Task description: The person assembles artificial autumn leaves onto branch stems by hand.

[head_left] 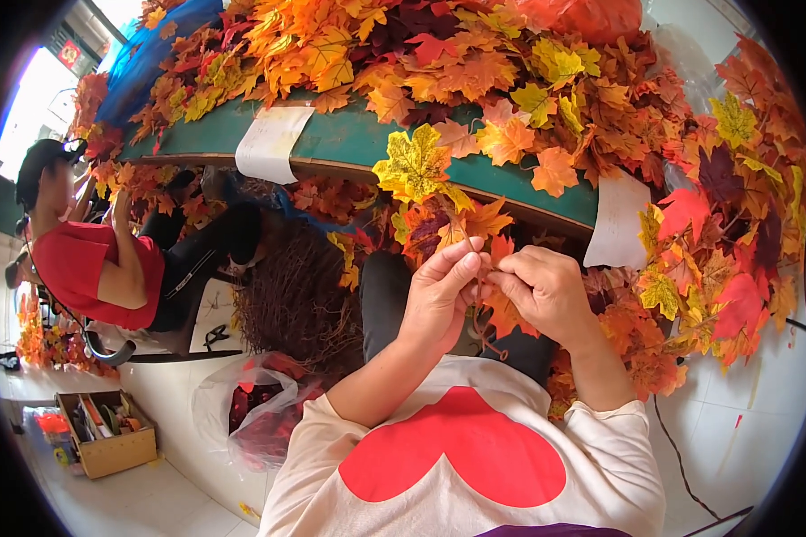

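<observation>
My left hand (437, 294) pinches the thin brown stem of an artificial maple leaf spray between thumb and fingers, in front of my lap. Above it stands the spray's yellow leaf (414, 165), with orange and dark red leaves under it. Close beside, fingertips almost touching the left ones, my right hand (546, 288) is closed in a pinch at the same stem. The stem's lower end (487, 340) hangs curled below the fingers. Exactly what lies between the right fingertips is hidden.
A green table (349, 139) heaped with loose maple leaves (475, 72) stands ahead, two paper sheets (273, 143) on its edge. Leaf garlands (734, 242) hang at right. Left are brown twigs (287, 277), a plastic bag (242, 403), a box (116, 438) and a seated person (107, 259).
</observation>
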Tool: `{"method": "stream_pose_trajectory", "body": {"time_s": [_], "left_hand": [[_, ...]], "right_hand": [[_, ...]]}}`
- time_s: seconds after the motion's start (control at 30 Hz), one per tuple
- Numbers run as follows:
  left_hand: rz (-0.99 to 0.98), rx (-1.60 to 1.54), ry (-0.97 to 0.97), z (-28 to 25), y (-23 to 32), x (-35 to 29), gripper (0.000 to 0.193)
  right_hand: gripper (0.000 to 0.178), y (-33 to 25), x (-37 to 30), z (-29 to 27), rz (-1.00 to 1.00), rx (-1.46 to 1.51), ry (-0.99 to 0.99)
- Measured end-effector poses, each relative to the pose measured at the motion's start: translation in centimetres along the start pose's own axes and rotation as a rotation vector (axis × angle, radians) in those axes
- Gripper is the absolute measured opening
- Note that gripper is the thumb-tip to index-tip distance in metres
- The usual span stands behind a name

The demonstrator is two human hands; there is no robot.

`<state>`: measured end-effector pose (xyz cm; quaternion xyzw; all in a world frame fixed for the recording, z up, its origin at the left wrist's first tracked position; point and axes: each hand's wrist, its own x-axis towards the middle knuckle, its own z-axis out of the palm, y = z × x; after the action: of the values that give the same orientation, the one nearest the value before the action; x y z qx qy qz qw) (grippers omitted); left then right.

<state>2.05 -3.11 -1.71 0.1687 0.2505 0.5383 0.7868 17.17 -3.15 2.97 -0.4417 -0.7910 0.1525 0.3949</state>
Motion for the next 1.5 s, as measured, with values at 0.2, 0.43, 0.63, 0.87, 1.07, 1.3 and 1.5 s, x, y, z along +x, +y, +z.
{"method": "stream_pose_trajectory", "body": {"time_s": [0.2,0.43,0.63,0.87,1.07,1.3,1.5], "left_hand": [[-0.001,0.010,0.007,0.4,-0.2,0.0,0.022],[0.038,0.073,-0.040,0.3,-0.4,0.1,0.019],[0.059,0.147,-0.070,0.3,-0.3,-0.2,0.012],[0.023,0.246,-0.132,-0.2,-0.5,-0.1,0.010],[-0.139,0.164,-0.157,0.2,0.1,0.5,0.012],[-0.229,-0.036,-0.156,-0.2,0.0,0.4,0.026],[-0.563,-0.403,-0.150,-1.8,-0.1,0.2,0.024]], "right_hand": [[0.010,0.1,-0.1,-0.3,0.030,0.001,-0.013],[0.009,0.1,-0.1,-0.5,0.033,-0.010,-0.031],[0.011,0.3,-0.6,-0.4,0.017,-0.043,-0.113],[0.010,0.4,-1.0,0.0,0.075,0.010,-0.147],[0.013,1.6,-0.7,0.0,0.233,0.295,-0.148],[0.015,3.5,0.8,0.1,0.323,0.500,-0.171],[0.014,5.2,0.7,0.4,0.303,0.473,-0.143]]}}
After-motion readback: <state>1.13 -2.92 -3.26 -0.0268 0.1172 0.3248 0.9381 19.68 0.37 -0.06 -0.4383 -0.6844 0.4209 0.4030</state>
